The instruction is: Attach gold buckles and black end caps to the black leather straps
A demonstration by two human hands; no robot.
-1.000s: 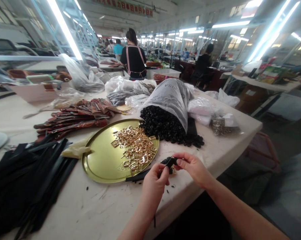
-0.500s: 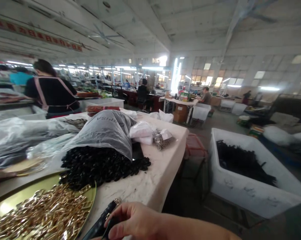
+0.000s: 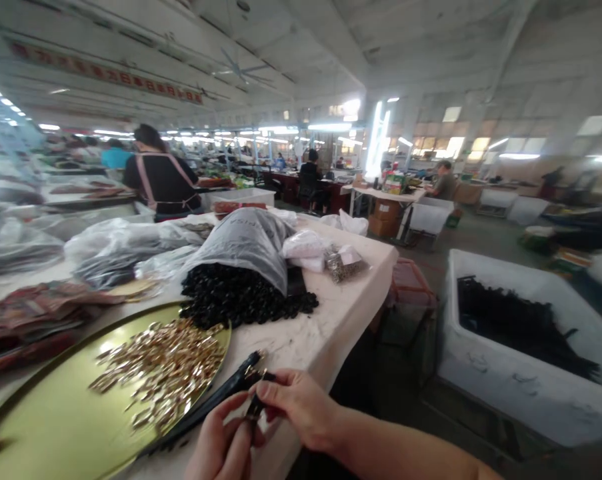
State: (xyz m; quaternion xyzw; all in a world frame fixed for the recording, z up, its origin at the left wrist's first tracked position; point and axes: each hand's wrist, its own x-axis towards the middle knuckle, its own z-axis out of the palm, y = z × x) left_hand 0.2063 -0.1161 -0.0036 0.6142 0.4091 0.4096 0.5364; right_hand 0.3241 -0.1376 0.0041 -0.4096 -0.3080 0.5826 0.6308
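Note:
Between my left hand (image 3: 225, 437) and my right hand (image 3: 303, 403) is a short black strap (image 3: 255, 408), with small gold-coloured metal at it. Both hands are closed, pinching it with thumb and fingers; its lower end is hidden behind my left fingers. Just behind them a bundle of long black straps (image 3: 205, 399) lies along the table edge of a round tray (image 3: 45, 400). Gold metal clasps (image 3: 168, 367) are heaped in the tray. Beyond it, many small black pieces (image 3: 231, 297) spill from a clear plastic bag (image 3: 245, 243).
White packets and a bag of small metal parts (image 3: 345, 263) sit on the cloth-covered table (image 3: 325, 347). A white bin (image 3: 501, 400) with black straps stands right, past the table edge. Reddish fabric pieces (image 3: 45, 307) lie left. A person in an apron (image 3: 161, 177) works beyond.
My view has swung left and my hands show more fully. My left hand has come into sight, and both hands now meet at the strap. More of the tray shows.

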